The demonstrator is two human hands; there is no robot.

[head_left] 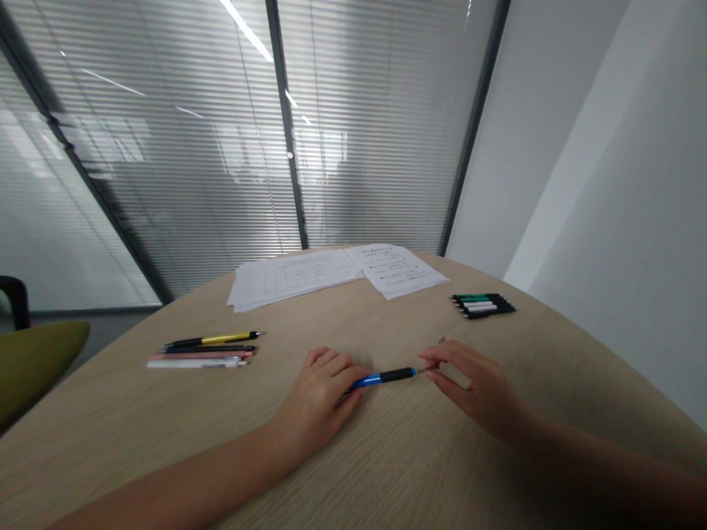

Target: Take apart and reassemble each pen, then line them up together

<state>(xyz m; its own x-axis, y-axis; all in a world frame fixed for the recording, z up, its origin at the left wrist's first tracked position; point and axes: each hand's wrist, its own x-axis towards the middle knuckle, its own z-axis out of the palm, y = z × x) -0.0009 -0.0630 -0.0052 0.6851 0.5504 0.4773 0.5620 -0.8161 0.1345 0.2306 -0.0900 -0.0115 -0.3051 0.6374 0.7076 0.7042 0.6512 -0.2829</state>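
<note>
room beyond blue pen, papers farther, wall right

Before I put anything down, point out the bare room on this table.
Bare table lies between the papers and the left hand, between the left pens and that hand, and on the near side of the blue pen. It is crowded along the blue pen, with the right hand at its tip, and at the right pens.

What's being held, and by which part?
The left hand holds a blue mechanical pencil by its barrel, behind the black grip. The right hand is at the metal tip; its hold is unclear.
</note>
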